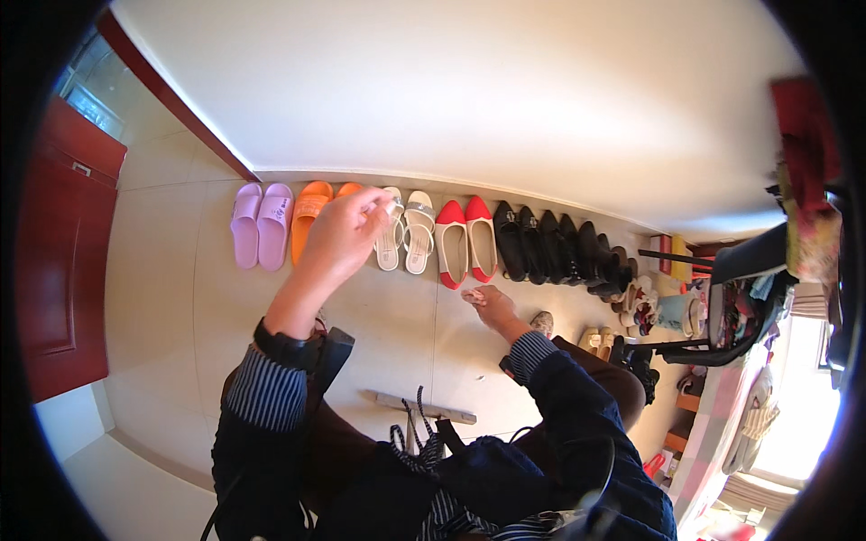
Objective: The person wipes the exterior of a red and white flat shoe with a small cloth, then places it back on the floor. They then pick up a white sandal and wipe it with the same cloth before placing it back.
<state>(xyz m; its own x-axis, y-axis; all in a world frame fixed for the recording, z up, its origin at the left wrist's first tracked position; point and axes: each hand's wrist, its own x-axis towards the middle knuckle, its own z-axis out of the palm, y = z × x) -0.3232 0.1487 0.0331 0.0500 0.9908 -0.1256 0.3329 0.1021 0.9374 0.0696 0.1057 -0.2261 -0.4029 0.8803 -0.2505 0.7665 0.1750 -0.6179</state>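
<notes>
My left hand [352, 226] is raised with its fingers curled, in front of the orange slides [312, 203] and partly over one white strapped sandal [388, 250]. A small pale spot shows at its fingertips; I cannot tell whether it is something held. Lower and to the right, my right hand [497, 311] has its fingers bunched together, just short of the toes-to-wall red and beige flats [452, 243]. Whether anything is pinched in it is unclear. The other white sandal [419, 233] stands beside its mate. Lilac slides [274, 230] stand at the row's left end.
Black shoes [514, 243] continue the row along the white wall [440, 88]. Beige shoes [595, 340] stand on the tiled floor [379, 324] at right, near a chair [731, 324] heaped with clothes. A wooden bar [426, 407] lies between my knees. A red door [74, 257] is at left.
</notes>
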